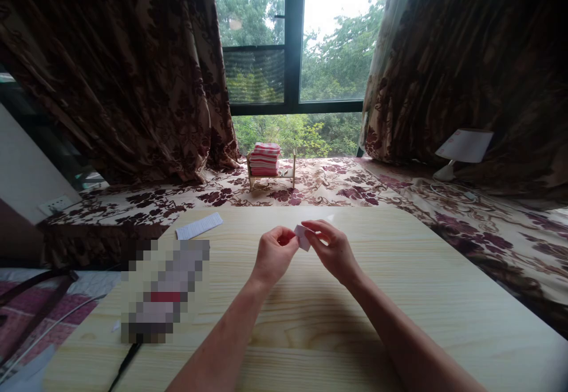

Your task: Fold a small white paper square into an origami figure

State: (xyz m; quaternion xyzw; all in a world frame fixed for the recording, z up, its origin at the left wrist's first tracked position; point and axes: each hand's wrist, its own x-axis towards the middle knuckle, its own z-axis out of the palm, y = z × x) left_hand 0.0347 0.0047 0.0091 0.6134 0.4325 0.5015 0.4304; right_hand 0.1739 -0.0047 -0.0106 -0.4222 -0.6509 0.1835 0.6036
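Observation:
A small white piece of paper [302, 238] is held up between my two hands, above the far half of the wooden table [337, 333]. My left hand [276, 254] pinches its left edge between thumb and forefinger. On the other side, my right hand [332, 248] grips the right edge with thumb and fingertips. The paper looks folded, though its exact shape is too small to make out.
A printed white paper strip [199, 226] lies at the table's far left. Nearer, a blurred-out object [165, 291] has a black cable [125, 365]. Beyond the table, folded striped cloths [265, 160] sit on a small rack, and a lamp [464, 145] stands right.

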